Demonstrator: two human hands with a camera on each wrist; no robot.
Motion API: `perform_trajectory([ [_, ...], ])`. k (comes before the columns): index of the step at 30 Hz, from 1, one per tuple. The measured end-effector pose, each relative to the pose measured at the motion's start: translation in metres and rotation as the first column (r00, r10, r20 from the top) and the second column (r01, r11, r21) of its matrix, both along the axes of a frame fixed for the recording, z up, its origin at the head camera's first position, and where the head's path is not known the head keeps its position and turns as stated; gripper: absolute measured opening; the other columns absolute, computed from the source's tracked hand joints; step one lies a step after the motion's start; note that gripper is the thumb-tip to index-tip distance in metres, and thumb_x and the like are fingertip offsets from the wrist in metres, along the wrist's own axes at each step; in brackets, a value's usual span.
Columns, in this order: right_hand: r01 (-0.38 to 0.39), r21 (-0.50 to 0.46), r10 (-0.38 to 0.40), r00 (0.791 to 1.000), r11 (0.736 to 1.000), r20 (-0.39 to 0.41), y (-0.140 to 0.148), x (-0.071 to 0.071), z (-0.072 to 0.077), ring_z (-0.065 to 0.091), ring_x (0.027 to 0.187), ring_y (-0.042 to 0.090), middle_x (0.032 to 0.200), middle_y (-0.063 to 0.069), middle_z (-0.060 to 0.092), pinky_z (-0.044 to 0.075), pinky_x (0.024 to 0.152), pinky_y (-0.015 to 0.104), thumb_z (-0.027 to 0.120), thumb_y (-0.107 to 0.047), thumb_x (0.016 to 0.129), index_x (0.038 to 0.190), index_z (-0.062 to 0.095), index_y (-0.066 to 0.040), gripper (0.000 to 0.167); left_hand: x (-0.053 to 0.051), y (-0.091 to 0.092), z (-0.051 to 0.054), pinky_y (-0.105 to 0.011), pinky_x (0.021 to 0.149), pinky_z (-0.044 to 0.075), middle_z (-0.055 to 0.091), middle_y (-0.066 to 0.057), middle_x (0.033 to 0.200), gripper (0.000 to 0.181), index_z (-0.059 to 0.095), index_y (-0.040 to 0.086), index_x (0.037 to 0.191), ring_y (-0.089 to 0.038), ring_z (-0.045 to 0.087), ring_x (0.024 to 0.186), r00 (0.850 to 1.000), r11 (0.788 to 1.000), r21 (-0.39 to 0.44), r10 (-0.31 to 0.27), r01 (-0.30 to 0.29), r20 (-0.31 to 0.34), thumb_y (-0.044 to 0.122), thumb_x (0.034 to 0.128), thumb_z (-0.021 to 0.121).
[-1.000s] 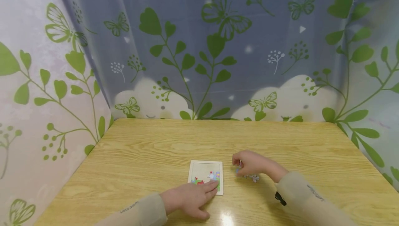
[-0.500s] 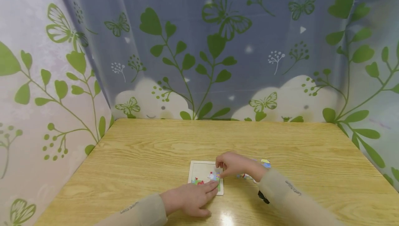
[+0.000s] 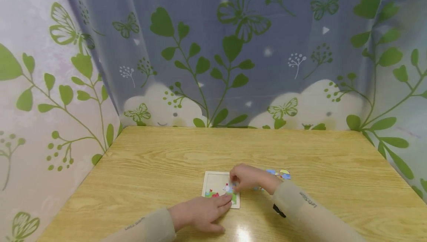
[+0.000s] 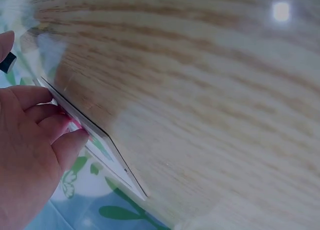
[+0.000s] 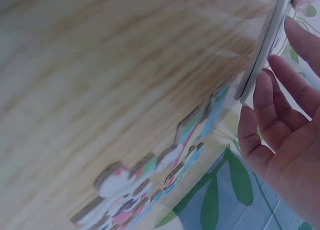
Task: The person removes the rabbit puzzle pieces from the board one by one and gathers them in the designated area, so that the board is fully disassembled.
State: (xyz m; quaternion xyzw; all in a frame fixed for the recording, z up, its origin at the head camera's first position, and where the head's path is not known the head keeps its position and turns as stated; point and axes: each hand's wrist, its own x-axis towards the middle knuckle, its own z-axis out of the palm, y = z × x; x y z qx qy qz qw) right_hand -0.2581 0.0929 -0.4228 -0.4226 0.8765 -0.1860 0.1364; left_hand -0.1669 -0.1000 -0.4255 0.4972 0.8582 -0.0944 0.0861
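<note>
My left hand (image 3: 205, 212) rests on the lower part of a small pale-framed jigsaw tray (image 3: 217, 173), its fingers laid out over the picture. Green, red and white puzzle pieces (image 3: 228, 187) show in the tray's lower half; bare backing shows above them. At the tray's right side, my right hand (image 3: 248, 177) has finger and thumb curled about a puzzle piece, mostly hidden by the fingers. In the right wrist view, those fingertips (image 5: 274, 60) reach over the tray's edge (image 5: 265, 50). The left wrist view shows the left fingers (image 4: 72, 142) on the tray.
Loose puzzle pieces (image 3: 283, 174) lie right of the tray, partly behind the right forearm; in the right wrist view several pieces (image 5: 122, 190) lie close together. The wooden table (image 3: 160, 156) meets a patterned curtain (image 3: 233, 86) at the back.
My right hand has moved left from the loose pieces to the tray's right side, uncovering a yellow and blue piece. The left hand has stayed on the tray.
</note>
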Motion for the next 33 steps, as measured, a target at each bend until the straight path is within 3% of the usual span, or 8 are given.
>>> perform_trajectory([
  [9,0.03,-0.035,-0.029,0.999,0.999,0.035,-0.0003,0.0027,-0.0014,0.04,0.054,0.004,0.066,-0.003,0.053,0.04,0.052,0.02,0.075,-0.008,0.067,0.075,0.063,-0.006,0.015,0.0021,-0.0002,0.0015,-0.018,0.096,0.03,0.022,-0.006,0.144,0.069,0.032,0.007,0.137,-0.01,0.022,0.128,0.999,1.0,0.006,0.03,-0.03,0.041,0.055,0.0877,0.036],
  [20,0.104,-0.071,-0.096,0.99,0.992,0.108,-0.0007,0.0071,-0.0008,0.043,0.059,0.007,0.069,-0.001,0.054,0.04,0.053,0.021,0.074,-0.002,0.066,0.077,0.061,-0.002,0.017,0.0012,0.0003,-0.0015,-0.018,0.097,0.028,0.02,-0.006,0.144,0.068,0.031,0.007,0.138,-0.01,0.019,0.129,0.999,1.0,-0.008,0.025,-0.024,0.038,0.054,0.0882,0.035],
  [33,0.12,-0.085,-0.111,0.989,0.989,0.1,-0.0016,0.0071,-0.0017,0.045,0.061,0.008,0.068,-0.002,0.052,0.042,0.056,0.022,0.072,0.002,0.064,0.075,0.058,-0.005,0.019,0.0009,-0.0008,-0.0013,-0.016,0.094,0.031,0.021,-0.006,0.144,0.069,0.032,0.008,0.137,-0.009,0.021,0.128,0.999,1.0,0.012,0.016,-0.017,0.028,0.053,0.0857,0.042],
])
